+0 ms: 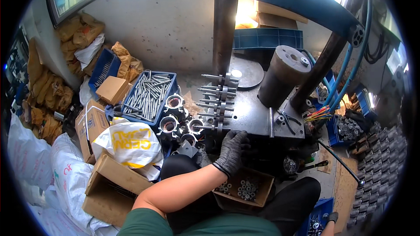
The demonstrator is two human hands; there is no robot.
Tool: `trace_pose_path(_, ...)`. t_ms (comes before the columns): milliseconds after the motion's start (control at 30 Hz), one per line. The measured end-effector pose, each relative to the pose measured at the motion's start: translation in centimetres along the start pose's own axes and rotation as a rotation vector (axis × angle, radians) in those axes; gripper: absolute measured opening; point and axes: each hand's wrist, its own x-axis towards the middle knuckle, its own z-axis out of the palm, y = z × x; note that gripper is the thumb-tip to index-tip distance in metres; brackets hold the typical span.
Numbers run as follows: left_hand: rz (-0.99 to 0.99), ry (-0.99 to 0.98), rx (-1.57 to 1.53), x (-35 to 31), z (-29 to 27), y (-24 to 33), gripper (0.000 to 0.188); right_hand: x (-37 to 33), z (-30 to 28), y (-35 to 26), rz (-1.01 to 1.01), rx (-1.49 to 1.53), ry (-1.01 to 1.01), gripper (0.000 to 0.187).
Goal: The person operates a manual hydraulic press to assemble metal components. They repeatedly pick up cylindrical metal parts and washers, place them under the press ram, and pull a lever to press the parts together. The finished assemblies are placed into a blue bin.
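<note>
My left hand (231, 153), in a dark grey knitted glove, is at the front edge of the steel press table (249, 120). Its fingers reach forward, slightly bent and apart, with nothing visible in them. Just beyond the fingertips is the nearest metal shaft (223, 128) in a row of several shafts with dark round collars. At the lower right, my right hand (333, 216), also gloved, is by a blue bin (326, 204) of small metal parts. Its fingers are too small and cut off to read. Between my legs is a cardboard box (262, 196) of ring-shaped metal parts.
A thick steel cylinder (280, 76) stands on the table near pliers (289, 121) and a rod (271, 122). To the left are a blue crate (175, 83) of shafts and several motor housings (169, 124). Stacked metal parts (378, 170) and a long bar (341, 162) lie right.
</note>
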Motion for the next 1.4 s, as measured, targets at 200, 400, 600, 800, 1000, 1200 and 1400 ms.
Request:
trace_pose_path(200,-0.029,0.382,-0.086,0.5,-1.1,-0.9,0.051,-3.6,0.5,-0.7,0.253,0.235,-0.128,0.027)
trace_pose_path(400,-0.011,0.465,-0.152,3.7,1.0,-0.1,0.058,-0.7,-3.3,-15.4,-0.359,0.271,-0.274,0.033)
trace_pose_path(600,0.025,0.487,-0.312,5.7,-1.1,1.3,0.057,-14.4,-25.1,-42.6,-1.257,0.316,-0.141,0.027)
trace_pose_path(800,0.025,0.450,-0.478,7.4,-2.1,0.7,0.061,-22.2,-30.5,-55.2,-1.513,0.432,0.249,0.031)
trace_pose_path(1000,0.009,0.356,-0.477,7.9,-3.5,0.6,0.048,-22.4,-27.8,-61.0,-1.419,0.596,0.517,0.032)
trace_pose_path(1200,-0.030,0.176,-0.262,1.8,-1.9,1.0,0.033,-22.6,-27.8,-62.5,-1.404,0.558,0.461,0.024)
trace_pose_path(1400,0.111,-0.463,0.178,-2.5,1.4,-2.4,0.044,-23.4,-27.7,-63.2,-1.270,0.777,0.342,0.016)
